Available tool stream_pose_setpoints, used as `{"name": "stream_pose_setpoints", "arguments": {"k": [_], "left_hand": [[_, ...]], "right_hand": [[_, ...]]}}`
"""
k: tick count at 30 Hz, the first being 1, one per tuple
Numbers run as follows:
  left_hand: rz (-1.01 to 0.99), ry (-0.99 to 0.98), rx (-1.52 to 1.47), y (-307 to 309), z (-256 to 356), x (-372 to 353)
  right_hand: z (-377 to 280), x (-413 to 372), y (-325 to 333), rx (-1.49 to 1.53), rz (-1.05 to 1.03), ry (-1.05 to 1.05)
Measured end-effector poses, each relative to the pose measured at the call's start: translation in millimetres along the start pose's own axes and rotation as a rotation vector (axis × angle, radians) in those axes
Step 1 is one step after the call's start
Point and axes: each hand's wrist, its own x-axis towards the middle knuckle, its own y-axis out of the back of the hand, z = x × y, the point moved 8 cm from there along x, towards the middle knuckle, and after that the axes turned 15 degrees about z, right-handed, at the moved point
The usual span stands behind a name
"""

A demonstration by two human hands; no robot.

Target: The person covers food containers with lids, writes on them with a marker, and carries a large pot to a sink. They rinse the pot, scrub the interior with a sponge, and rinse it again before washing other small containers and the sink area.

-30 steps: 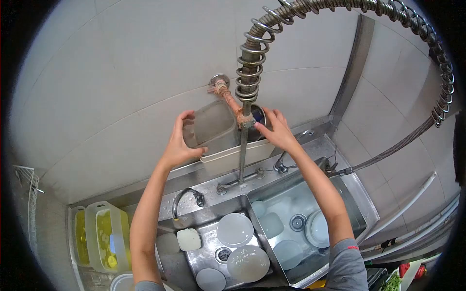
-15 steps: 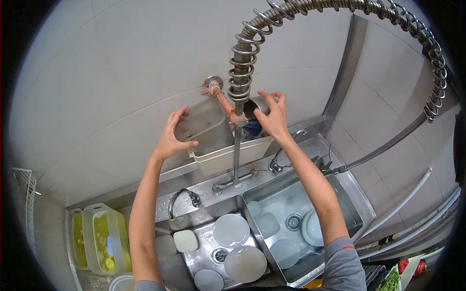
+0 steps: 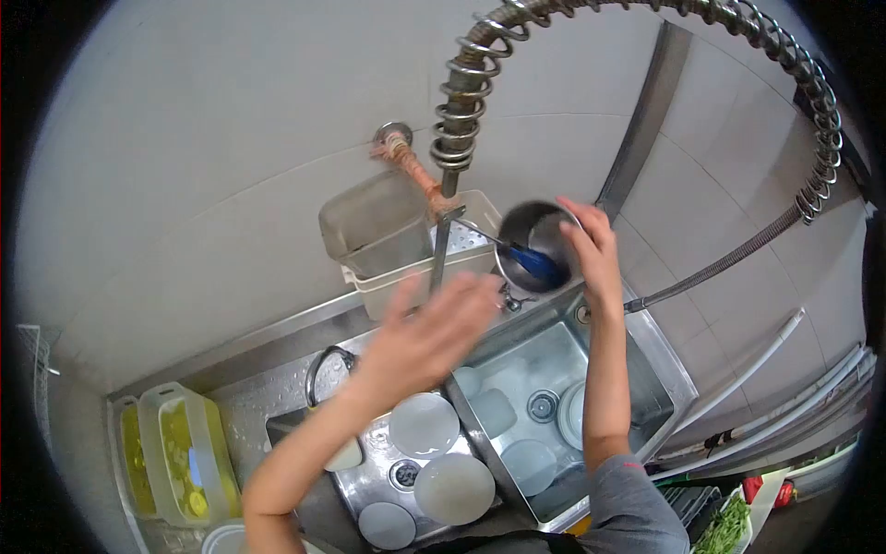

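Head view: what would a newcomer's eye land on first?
Probably the big spring-wrapped hose arching across the top right. Next, the metal pot tilted in the right hand, right of centre, with a blue-ended utensil inside. Then the tubs with bright yellow contents, lower left.

The wet stainless-steel surface (image 3: 268,380) carries two translucent plastic tubs (image 3: 221,452) of yellow liquid at its left end, a rectangular cream plastic bin (image 3: 380,297) along its back, and pale round dishes (image 3: 424,426) in its two basins (image 3: 602,369).
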Motion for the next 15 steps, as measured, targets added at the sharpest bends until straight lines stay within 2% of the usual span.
{"name": "stream_pose_setpoints", "arguments": {"k": [1,3,5,6,7,9,10,13,15], "left_hand": [[-0.071,0.018,-0.034,-11,17,8],[-0.178,0.049,-0.087,-33,39,5],[-0.254,0.077,-0.130,-60,56,-16],[-0.198,0.067,-0.142,-62,61,-26],[-0.223,0.051,-0.165,-65,67,-39],[-0.277,0.007,-0.213,-63,78,-60],[-0.255,0.045,-0.196,-57,78,-64],[-0.453,0.092,-0.245,-54,87,-97],[-0.470,0.170,-0.319,-38,91,-114]], "right_hand": [[-1,-17,6,0.045,-0.009,-0.049],[-2,-50,15,-0.001,-0.016,-0.003],[16,-81,23,0.032,-0.038,-0.089],[27,-94,27,0.049,-0.048,-0.133],[32,-107,27,0.004,-0.067,-0.088],[31,-131,20,0.026,-0.141,-0.161],[31,-142,16,0.005,-0.177,-0.166],[37,-168,6,-0.067,-0.259,-0.160],[38,-175,3,-0.188,-0.265,-0.054]]}}
